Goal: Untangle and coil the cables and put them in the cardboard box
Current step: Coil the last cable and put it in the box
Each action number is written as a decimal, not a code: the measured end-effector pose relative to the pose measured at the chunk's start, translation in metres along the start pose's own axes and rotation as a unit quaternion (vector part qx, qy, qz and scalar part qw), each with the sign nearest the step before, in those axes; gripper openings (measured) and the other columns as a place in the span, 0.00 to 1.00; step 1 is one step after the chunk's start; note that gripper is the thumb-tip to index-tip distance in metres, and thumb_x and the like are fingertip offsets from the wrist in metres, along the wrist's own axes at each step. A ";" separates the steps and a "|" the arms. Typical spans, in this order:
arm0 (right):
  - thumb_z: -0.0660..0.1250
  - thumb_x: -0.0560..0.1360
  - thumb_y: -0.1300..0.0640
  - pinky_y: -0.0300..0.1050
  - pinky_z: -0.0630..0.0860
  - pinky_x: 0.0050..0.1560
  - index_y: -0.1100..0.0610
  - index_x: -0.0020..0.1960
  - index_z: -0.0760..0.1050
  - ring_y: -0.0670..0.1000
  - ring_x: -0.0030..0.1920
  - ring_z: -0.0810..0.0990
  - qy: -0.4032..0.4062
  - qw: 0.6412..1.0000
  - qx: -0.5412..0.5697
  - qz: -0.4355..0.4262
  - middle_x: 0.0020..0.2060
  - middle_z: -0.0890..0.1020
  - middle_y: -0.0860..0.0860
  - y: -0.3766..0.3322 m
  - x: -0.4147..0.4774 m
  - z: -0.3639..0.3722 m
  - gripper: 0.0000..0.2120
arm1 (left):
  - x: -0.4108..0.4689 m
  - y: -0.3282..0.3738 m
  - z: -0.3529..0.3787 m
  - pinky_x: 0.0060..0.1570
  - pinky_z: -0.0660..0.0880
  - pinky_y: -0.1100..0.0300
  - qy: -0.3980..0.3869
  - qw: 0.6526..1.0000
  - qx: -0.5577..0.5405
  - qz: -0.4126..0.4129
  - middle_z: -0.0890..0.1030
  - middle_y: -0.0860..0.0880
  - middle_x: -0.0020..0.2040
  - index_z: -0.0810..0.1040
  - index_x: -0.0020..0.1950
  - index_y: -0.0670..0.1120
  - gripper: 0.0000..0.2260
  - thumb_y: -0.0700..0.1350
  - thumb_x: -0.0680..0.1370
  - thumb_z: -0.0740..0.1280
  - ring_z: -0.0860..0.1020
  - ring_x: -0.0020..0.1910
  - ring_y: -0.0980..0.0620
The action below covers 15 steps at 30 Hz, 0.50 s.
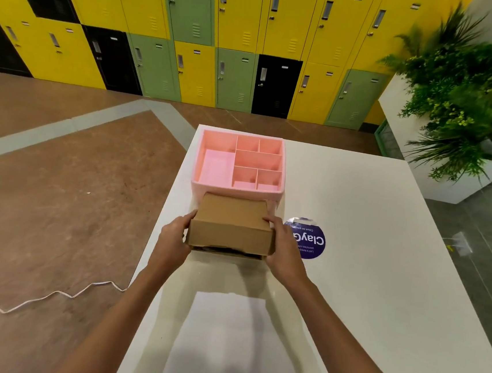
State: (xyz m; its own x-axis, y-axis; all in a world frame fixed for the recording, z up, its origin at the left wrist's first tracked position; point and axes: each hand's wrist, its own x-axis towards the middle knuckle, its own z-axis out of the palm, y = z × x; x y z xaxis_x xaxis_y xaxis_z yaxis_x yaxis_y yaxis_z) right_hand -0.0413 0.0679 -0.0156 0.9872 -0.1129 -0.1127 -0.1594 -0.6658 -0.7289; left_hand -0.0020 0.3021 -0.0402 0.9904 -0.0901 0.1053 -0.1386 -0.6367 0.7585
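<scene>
A thin white cable (48,296) lies on the floor, so perhaps work is left. Your left hand (174,233) and right hand (285,247) grip the brown cardboard box (230,224) by its sides, its lid almost down over something dark, probably cables. It sits just before the pink divided plastic tray (238,191).

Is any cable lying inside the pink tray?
No, every compartment of the pink tray shows only its bare floor.

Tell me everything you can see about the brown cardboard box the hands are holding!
The brown cardboard box is flat and rectangular, plain matte card. Its lid sits slightly raised, leaving a dark gap along the near edge. It seems to rest on the white table, just before the pink compartment tray. The left hand grips its left side, the right hand its right.
</scene>
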 end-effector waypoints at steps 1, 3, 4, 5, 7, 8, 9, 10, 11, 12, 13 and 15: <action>0.67 0.67 0.74 0.39 0.71 0.48 0.46 0.71 0.62 0.51 0.52 0.73 -0.016 1.000 -0.001 0.004 0.57 0.71 0.54 0.002 -0.002 0.002 0.39 | -0.002 -0.002 -0.001 0.49 0.75 0.58 -0.026 1.000 0.010 -0.011 0.81 0.46 0.57 0.71 0.70 0.45 0.32 0.25 0.68 0.63 0.79 0.54 0.44; 0.67 0.68 0.73 0.40 0.71 0.49 0.45 0.73 0.58 0.52 0.53 0.74 -0.053 0.998 -0.010 0.016 0.57 0.70 0.54 0.005 -0.006 0.003 0.42 | -0.006 -0.004 -0.007 0.48 0.70 0.64 -0.090 0.995 0.040 -0.028 0.80 0.46 0.60 0.68 0.73 0.47 0.33 0.29 0.70 0.68 0.78 0.58 0.45; 0.68 0.68 0.71 0.41 0.72 0.49 0.44 0.74 0.55 0.53 0.53 0.75 -0.073 0.997 -0.017 0.021 0.58 0.70 0.55 0.007 -0.007 0.003 0.43 | -0.007 -0.002 -0.010 0.48 0.68 0.66 -0.124 0.990 0.050 -0.033 0.80 0.46 0.61 0.66 0.74 0.47 0.34 0.32 0.70 0.72 0.77 0.60 0.44; 0.70 0.67 0.70 0.42 0.72 0.51 0.43 0.75 0.52 0.53 0.53 0.74 -0.094 0.995 -0.019 0.024 0.59 0.69 0.55 0.008 -0.008 0.003 0.46 | -0.008 0.001 -0.014 0.49 0.67 0.66 -0.161 0.985 0.054 -0.040 0.79 0.46 0.62 0.64 0.74 0.46 0.35 0.35 0.70 0.74 0.76 0.61 0.45; 0.76 0.64 0.63 0.46 0.73 0.57 0.43 0.76 0.47 0.53 0.56 0.74 -0.137 0.990 -0.008 0.029 0.61 0.68 0.55 0.009 -0.008 0.001 0.53 | -0.007 0.007 -0.022 0.50 0.67 0.65 -0.226 0.971 0.048 -0.054 0.76 0.49 0.62 0.62 0.75 0.47 0.39 0.41 0.68 0.77 0.74 0.61 0.46; 0.79 0.62 0.59 0.47 0.72 0.61 0.43 0.76 0.45 0.54 0.59 0.73 -0.156 0.987 0.005 0.030 0.63 0.67 0.54 0.010 -0.008 0.000 0.56 | -0.007 0.010 -0.027 0.52 0.67 0.64 -0.255 0.964 0.043 -0.060 0.75 0.52 0.61 0.61 0.75 0.49 0.41 0.46 0.67 0.78 0.73 0.60 0.48; 0.81 0.60 0.52 0.49 0.70 0.65 0.43 0.76 0.43 0.54 0.62 0.72 -0.171 0.985 0.021 0.032 0.66 0.66 0.54 0.009 -0.007 -0.002 0.60 | -0.006 0.012 -0.030 0.52 0.67 0.64 -0.278 0.958 0.038 -0.065 0.75 0.53 0.61 0.60 0.74 0.50 0.42 0.52 0.66 0.78 0.74 0.59 0.50; 0.81 0.59 0.46 0.51 0.68 0.68 0.42 0.76 0.41 0.53 0.66 0.70 -0.181 0.982 0.037 0.035 0.69 0.65 0.54 0.008 -0.007 -0.004 0.61 | -0.007 0.014 -0.033 0.53 0.68 0.64 -0.295 0.952 0.035 -0.068 0.75 0.55 0.61 0.60 0.74 0.50 0.42 0.58 0.66 0.76 0.74 0.58 0.52; 0.79 0.61 0.42 0.51 0.66 0.70 0.43 0.77 0.40 0.53 0.68 0.68 -0.190 0.980 0.052 0.039 0.72 0.63 0.53 0.005 -0.007 -0.007 0.59 | -0.007 0.016 -0.035 0.54 0.68 0.64 -0.305 0.949 0.034 -0.074 0.73 0.55 0.62 0.60 0.74 0.50 0.41 0.61 0.67 0.74 0.74 0.57 0.53; 0.76 0.65 0.41 0.49 0.65 0.71 0.44 0.77 0.38 0.52 0.70 0.67 -0.198 0.977 0.061 0.041 0.73 0.62 0.53 0.002 -0.008 -0.010 0.56 | -0.007 0.018 -0.036 0.54 0.67 0.65 -0.311 0.947 0.037 -0.077 0.71 0.56 0.63 0.59 0.75 0.49 0.40 0.60 0.69 0.72 0.74 0.57 0.55; 0.73 0.70 0.43 0.46 0.64 0.71 0.46 0.78 0.38 0.51 0.71 0.67 -0.204 0.976 0.067 0.041 0.74 0.61 0.52 -0.001 -0.009 -0.012 0.52 | -0.008 0.018 -0.037 0.55 0.66 0.66 -0.315 0.945 0.044 -0.078 0.70 0.56 0.63 0.57 0.75 0.47 0.37 0.58 0.73 0.70 0.73 0.57 0.55; 0.68 0.75 0.46 0.41 0.63 0.69 0.48 0.78 0.38 0.50 0.71 0.66 -0.207 0.974 0.075 0.046 0.75 0.61 0.51 -0.004 -0.010 -0.016 0.46 | -0.008 0.021 -0.039 0.57 0.66 0.67 -0.329 0.940 0.049 -0.079 0.68 0.56 0.63 0.53 0.76 0.45 0.35 0.56 0.76 0.66 0.72 0.58 0.56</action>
State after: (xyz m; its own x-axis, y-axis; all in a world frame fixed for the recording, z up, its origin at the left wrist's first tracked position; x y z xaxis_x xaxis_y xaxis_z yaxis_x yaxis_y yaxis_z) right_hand -0.0508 0.0596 -0.0006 0.8922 0.1614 -0.4218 -0.2746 -0.5476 -0.7904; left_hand -0.0132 0.3188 -0.0001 0.7877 -0.4227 -0.4481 -0.0219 -0.7462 0.6654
